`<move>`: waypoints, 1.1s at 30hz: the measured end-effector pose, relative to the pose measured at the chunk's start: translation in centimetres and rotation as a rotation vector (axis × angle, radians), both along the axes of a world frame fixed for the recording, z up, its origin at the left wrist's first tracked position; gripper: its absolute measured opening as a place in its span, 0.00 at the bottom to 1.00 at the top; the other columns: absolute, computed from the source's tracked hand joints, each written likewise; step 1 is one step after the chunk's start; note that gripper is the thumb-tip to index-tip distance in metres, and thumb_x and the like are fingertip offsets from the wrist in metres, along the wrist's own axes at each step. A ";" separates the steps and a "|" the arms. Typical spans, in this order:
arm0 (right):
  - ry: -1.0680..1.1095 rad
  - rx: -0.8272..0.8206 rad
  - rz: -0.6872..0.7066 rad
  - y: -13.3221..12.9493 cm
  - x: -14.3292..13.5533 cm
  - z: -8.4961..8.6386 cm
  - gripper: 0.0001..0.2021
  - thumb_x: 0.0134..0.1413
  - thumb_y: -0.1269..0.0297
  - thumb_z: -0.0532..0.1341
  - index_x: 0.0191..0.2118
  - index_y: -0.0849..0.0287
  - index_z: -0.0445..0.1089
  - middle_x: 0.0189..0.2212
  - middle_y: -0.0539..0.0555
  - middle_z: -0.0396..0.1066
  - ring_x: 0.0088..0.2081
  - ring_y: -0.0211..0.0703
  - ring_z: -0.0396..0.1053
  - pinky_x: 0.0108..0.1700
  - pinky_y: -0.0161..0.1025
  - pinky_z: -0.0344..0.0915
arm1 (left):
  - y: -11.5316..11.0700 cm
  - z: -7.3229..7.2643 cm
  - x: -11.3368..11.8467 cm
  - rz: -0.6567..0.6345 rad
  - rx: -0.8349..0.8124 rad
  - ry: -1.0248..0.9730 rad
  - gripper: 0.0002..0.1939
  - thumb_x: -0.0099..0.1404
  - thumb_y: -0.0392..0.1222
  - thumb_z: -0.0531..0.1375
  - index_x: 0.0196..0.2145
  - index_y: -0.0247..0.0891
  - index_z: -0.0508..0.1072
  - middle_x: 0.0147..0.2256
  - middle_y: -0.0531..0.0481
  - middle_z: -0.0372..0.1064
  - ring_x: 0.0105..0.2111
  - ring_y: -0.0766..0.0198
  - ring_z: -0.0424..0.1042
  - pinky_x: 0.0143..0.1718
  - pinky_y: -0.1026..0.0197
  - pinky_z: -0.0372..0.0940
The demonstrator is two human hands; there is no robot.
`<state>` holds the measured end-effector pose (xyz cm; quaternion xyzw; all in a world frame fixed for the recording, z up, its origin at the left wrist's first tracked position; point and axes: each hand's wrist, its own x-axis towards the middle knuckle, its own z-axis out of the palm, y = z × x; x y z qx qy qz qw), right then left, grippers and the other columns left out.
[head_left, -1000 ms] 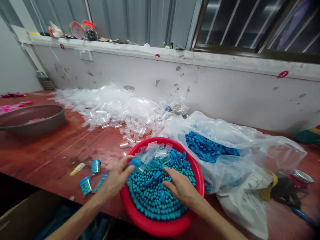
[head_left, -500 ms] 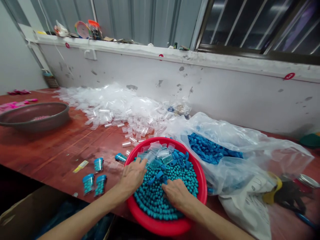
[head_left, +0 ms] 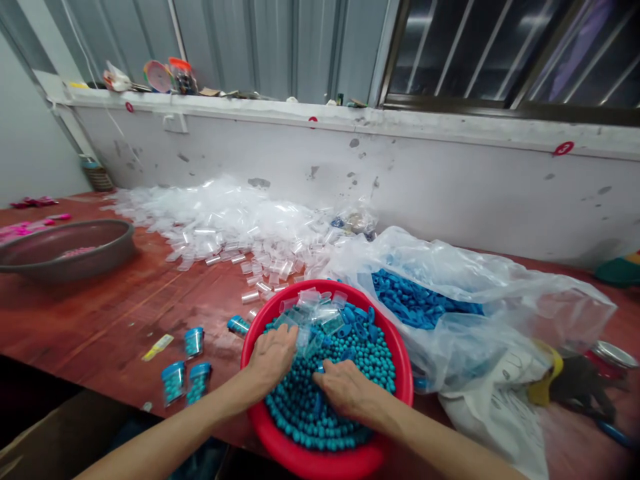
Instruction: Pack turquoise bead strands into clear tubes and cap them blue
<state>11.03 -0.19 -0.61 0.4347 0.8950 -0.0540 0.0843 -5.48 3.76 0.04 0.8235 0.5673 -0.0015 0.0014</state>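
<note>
A red basin (head_left: 404, 353) holds teal beads (head_left: 367, 357), with clear plastic containers (head_left: 327, 312) and blue caps (head_left: 361, 320) on top. My left hand (head_left: 274, 353) is over the basin's left side, fingers curled round a clear container (head_left: 303, 341) that they partly hide. Low over the beads, my right hand (head_left: 345, 387) is closed, with a bit of a blue cap (head_left: 321, 367) showing at the fingertips. Left of the basin, several capped containers filled with beads (head_left: 194, 341) stand or lie on the red table (head_left: 100, 307).
A heap of clear containers (head_left: 225, 217) spreads along the wall. Right of it, an open plastic bag (head_left: 505, 280) holds many blue caps (head_left: 417, 297). A grey-brown bowl (head_left: 107, 253) sits at left. A yellow-handled tool (head_left: 543, 380) and a jar lid (head_left: 614, 353) lie at right.
My right hand has moved slightly left, and a blue cap now shows at its fingertips. My left hand stays near the clear containers. The view has shifted a little.
</note>
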 end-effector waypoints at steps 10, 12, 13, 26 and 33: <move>0.182 -0.179 -0.223 -1.7 4.1 2.1 0.10 0.51 0.68 0.51 0.39 0.56 0.65 0.32 0.53 0.71 0.36 0.44 0.68 0.34 0.35 0.58 | 2.0 -0.1 3.2 0.025 -0.052 -0.077 0.13 0.61 0.37 0.46 0.40 0.36 0.66 0.32 0.42 0.69 0.33 0.55 0.69 0.34 0.57 0.60; 0.221 -0.178 -0.279 -1.9 4.8 2.2 0.15 0.51 0.69 0.51 0.46 0.56 0.61 0.34 0.55 0.71 0.38 0.46 0.68 0.36 0.36 0.58 | 2.4 0.8 2.7 0.060 -0.031 -0.067 0.15 0.61 0.34 0.44 0.43 0.35 0.64 0.33 0.41 0.68 0.33 0.55 0.69 0.33 0.56 0.60; 0.256 -0.174 -0.314 -1.9 5.1 2.3 0.18 0.51 0.69 0.50 0.49 0.57 0.58 0.36 0.56 0.70 0.39 0.46 0.68 0.37 0.36 0.58 | 2.3 1.2 2.5 0.075 -0.007 -0.061 0.16 0.62 0.33 0.42 0.45 0.35 0.62 0.35 0.40 0.67 0.33 0.55 0.69 0.33 0.56 0.60; 0.766 -0.162 -0.456 -2.0 6.9 1.7 0.16 0.54 0.66 0.51 0.48 0.62 0.61 0.41 0.57 0.69 0.44 0.44 0.65 0.46 0.39 0.59 | 0.4 -0.7 5.8 -0.298 -0.262 -0.067 0.15 0.54 0.36 0.51 0.42 0.36 0.65 0.39 0.40 0.66 0.38 0.51 0.67 0.37 0.52 0.61; 0.798 -0.076 -0.468 -2.3 6.6 1.2 0.16 0.56 0.65 0.49 0.49 0.63 0.60 0.44 0.60 0.65 0.47 0.45 0.62 0.49 0.42 0.56 | -0.7 -0.7 3.7 -0.163 -0.423 -0.144 0.04 0.47 0.32 0.54 0.22 0.34 0.68 0.25 0.40 0.69 0.33 0.47 0.69 0.34 0.47 0.60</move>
